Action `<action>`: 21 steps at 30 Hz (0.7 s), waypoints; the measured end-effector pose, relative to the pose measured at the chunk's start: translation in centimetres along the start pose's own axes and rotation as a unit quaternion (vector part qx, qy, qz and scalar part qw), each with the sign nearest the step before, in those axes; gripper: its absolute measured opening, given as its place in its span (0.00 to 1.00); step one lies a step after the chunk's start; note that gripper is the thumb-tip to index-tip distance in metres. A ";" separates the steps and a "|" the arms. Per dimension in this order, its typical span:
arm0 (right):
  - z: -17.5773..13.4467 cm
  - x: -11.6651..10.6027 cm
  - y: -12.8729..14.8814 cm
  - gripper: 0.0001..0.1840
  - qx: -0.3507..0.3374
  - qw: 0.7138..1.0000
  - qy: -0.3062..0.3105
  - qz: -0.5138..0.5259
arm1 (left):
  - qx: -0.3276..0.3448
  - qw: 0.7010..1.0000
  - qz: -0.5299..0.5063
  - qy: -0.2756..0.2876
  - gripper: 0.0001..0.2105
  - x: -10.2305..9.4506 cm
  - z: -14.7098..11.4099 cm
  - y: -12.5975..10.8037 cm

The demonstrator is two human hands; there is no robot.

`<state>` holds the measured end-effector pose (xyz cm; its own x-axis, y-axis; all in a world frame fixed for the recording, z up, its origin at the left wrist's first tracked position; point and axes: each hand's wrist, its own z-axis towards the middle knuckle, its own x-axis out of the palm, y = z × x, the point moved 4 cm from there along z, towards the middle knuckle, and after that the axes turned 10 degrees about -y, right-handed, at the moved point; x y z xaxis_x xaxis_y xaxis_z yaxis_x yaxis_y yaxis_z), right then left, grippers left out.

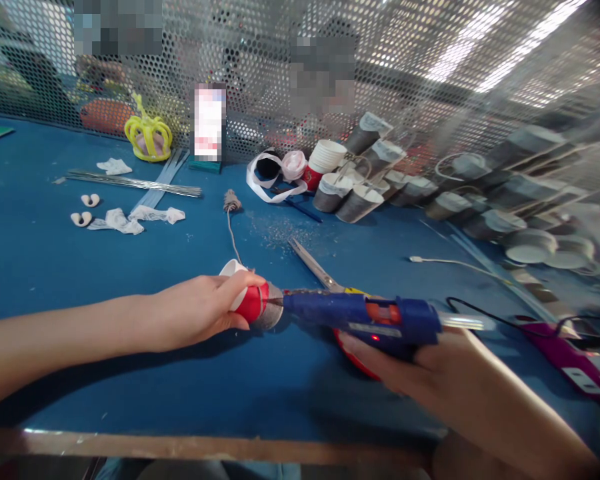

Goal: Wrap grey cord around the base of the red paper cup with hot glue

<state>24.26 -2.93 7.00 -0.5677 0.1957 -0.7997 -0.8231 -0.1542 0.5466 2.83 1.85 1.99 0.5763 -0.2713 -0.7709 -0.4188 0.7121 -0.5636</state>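
My left hand (pixel 215 307) is closed round a small red and white paper cup (pixel 250 304), tipped on its side, with grey cord wound about its base end. From the cup a grey strand runs back to a small bundle of grey cord (pixel 232 200). A blue hot glue gun (pixel 340 312) is gripped in my right hand (pixel 430 373), its red light lit and a clear glue stick (pixel 463 321) poking out the rear. Its nozzle tip meets the cord-covered part of the cup. Partly hidden beneath the gun lie scissors (pixel 315 265) with red and yellow handles.
Several grey-wrapped cups (pixel 360 203) stand or lie at the back right, near stacked white cups (pixel 329 156). Wires (pixel 135 183), lace pieces (pixel 123 220) and a yellow basket (pixel 149 139) are at the left. A purple power strip (pixel 565 357) lies right; perforated metal (pixel 260 73) closes the back.
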 end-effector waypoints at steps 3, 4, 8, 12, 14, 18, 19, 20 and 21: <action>-0.2 0.4 -1.3 0.20 -0.009 0.999 0.037 0.013 | 0.015 1.000 0.010 -0.006 0.22 0.2 -0.1 0.1; -0.2 0.4 -1.7 0.18 0.013 0.999 0.044 0.019 | 0.018 1.000 0.018 -0.010 0.23 0.3 -0.2 0.1; 0.3 0.7 -2.0 0.14 0.120 0.990 0.060 0.035 | 0.020 0.999 0.047 -0.018 0.25 0.5 -0.2 0.1; 0.7 0.9 -1.3 0.13 0.166 0.984 0.052 0.021 | 0.027 0.997 0.071 -0.007 0.24 0.3 -0.1 -0.3; 0.8 1.0 -1.2 0.14 0.182 0.982 0.052 0.022 | 0.034 0.996 0.081 -0.003 0.24 0.2 0.0 -0.6; 1.2 1.1 -0.8 0.16 0.153 0.986 0.062 0.033 | 0.051 0.994 0.091 -0.007 0.24 0.1 0.1 -0.8; 1.3 1.1 -0.7 0.16 0.143 0.987 0.071 0.036 | 0.057 0.994 0.092 -0.011 0.24 0.1 0.1 -0.8; 1.3 1.2 -0.7 0.17 0.138 0.987 0.079 0.039 | 0.061 0.994 0.092 -0.014 0.24 0.1 0.1 -0.8; 1.4 1.3 -0.7 0.18 0.140 0.986 0.086 0.042 | 0.063 0.994 0.092 -0.017 0.24 0.1 0.1 -0.8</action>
<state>24.10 -1.22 5.88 -0.6419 0.0220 -0.7665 -0.7600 0.1146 0.6398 3.27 1.31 2.32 0.5222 -0.1093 -0.8458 -0.4294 0.8232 -0.3715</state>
